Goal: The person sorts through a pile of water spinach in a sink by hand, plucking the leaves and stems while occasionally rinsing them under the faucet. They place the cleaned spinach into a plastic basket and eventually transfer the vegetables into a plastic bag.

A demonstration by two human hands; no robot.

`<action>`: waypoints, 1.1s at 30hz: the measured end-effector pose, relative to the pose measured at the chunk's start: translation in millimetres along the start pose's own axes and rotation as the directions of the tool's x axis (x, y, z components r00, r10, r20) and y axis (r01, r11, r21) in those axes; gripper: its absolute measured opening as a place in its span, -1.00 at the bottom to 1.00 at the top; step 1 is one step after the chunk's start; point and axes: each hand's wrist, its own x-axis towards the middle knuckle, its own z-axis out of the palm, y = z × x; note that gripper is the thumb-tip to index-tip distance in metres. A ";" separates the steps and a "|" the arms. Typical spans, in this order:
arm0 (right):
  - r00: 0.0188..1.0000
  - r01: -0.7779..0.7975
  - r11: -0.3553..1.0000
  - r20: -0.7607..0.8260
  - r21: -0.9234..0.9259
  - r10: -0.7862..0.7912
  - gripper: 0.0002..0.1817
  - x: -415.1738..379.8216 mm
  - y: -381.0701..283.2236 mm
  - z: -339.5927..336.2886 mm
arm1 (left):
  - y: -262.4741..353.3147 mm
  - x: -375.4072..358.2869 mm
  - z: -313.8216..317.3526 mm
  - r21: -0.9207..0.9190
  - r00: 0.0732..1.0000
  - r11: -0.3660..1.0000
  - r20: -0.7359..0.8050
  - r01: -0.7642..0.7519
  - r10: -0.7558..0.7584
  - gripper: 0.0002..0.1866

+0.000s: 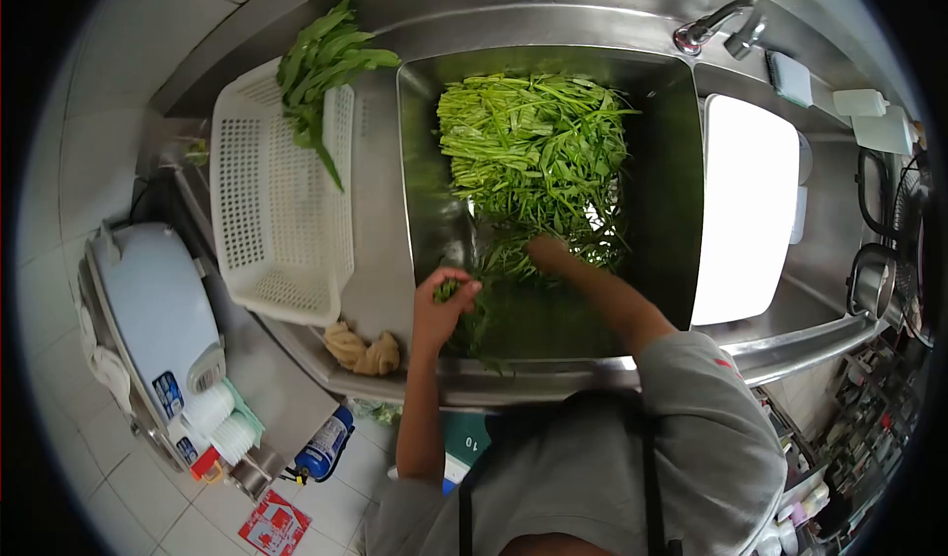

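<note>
A large heap of long-stemmed leafy greens [538,141] lies in the deep steel sink [662,181], stems mostly to the left. Closer to me, loose leaves trail over the water. My left hand [441,306], by the sink's left wall, has its fingers curled around a small bunch of greens [447,289]. Farther right, my right hand [548,253] reaches down into the near edge of the heap, its fingers hidden among the leaves. A white perforated basket [281,279] stands left of the sink with a few leafy stems [321,67] draped over its far right corner.
A faucet [716,28] rises at the back right. The white board or lid [748,210] lies along the sink's right side. A twisted tan cloth [362,349] rests on the front left edge. Pots [871,281] stand far right.
</note>
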 end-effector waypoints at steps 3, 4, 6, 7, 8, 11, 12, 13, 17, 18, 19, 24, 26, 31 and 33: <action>0.984 0.020 1.000 -0.177 -0.017 -0.022 -0.74 21.7 -0.3 25.7 | 6.2 -3.0 2.9 0.062 0.998 0.997 -0.030 0.055 -0.053 -0.85; 0.960 0.021 1.000 -0.279 -0.020 -0.026 -0.71 24.2 -1.8 34.0 | 6.7 -2.8 1.9 0.081 0.997 0.995 -0.037 0.066 -0.063 -0.85; 0.918 -0.186 0.934 -0.284 0.305 0.275 -0.64 28.1 -1.3 44.3 | 5.5 0.8 0.7 0.077 0.997 0.995 -0.040 0.063 -0.060 -0.87; 0.874 -0.275 0.849 -0.251 0.452 0.416 -0.60 27.8 0.2 48.9 | 5.2 1.7 1.3 0.071 0.997 0.996 -0.043 0.059 -0.056 -0.88; 0.887 -0.279 0.889 -0.256 0.365 0.383 -0.57 24.0 4.1 53.8 | 5.9 2.2 2.4 0.069 0.998 0.996 -0.034 0.058 -0.056 -0.88; 0.946 -0.219 0.959 -0.202 0.179 0.254 -0.48 3.7 19.9 73.0 | 9.3 3.8 5.1 0.096 0.999 0.994 -0.002 0.049 -0.049 -0.86; 0.972 -0.161 0.971 -0.144 0.176 0.187 -0.47 -0.8 25.1 88.5 | 9.4 3.4 6.0 0.122 0.999 0.992 0.010 0.046 -0.047 -0.86; 0.990 -0.101 0.979 -0.083 0.177 0.117 -0.45 -7.7 26.6 98.6 | 9.3 2.0 6.9 0.146 0.999 0.988 0.020 0.044 -0.048 -0.86; 0.996 -0.070 0.991 0.062 0.112 0.063 -0.41 -26.8 27.2 113.5 | 11.8 0.6 8.2 0.220 0.998 0.975 0.048 0.032 -0.044 -0.84; 0.984 -0.067 0.996 0.167 0.054 0.057 -0.39 -26.8 22.3 97.7 | 11.9 0.8 8.6 0.219 0.997 0.975 0.057 0.029 -0.042 -0.84; 0.962 -0.058 0.998 0.268 -0.004 0.057 -0.37 -22.9 18.3 81.7 | 12.2 1.4 9.4 0.218 0.997 0.976 0.068 0.023 -0.039 -0.83; 0.993 -0.102 0.991 0.054 -0.082 0.106 -0.42 13.0 2.3 41.3 | 12.9 0.5 8.2 0.265 0.998 0.964 0.069 -0.007 -0.012 -0.82; 0.971 -0.127 0.991 -0.211 -0.052 0.113 -0.45 15.2 -0.5 47.8 | 11.8 2.1 7.8 0.285 0.998 0.958 0.070 -0.018 -0.002 -0.82; 0.909 -0.268 0.963 -0.342 -0.042 0.238 -0.56 12.7 -19.0 98.5 | 18.7 -0.3 10.0 0.301 0.998 0.954 0.061 -0.020 0.002 -0.82; 0.959 -0.227 0.966 -0.199 -0.124 0.200 -0.63 8.5 -21.6 79.9 | 15.9 -0.4 9.6 0.311 0.998 0.949 0.059 -0.047 0.030 -0.79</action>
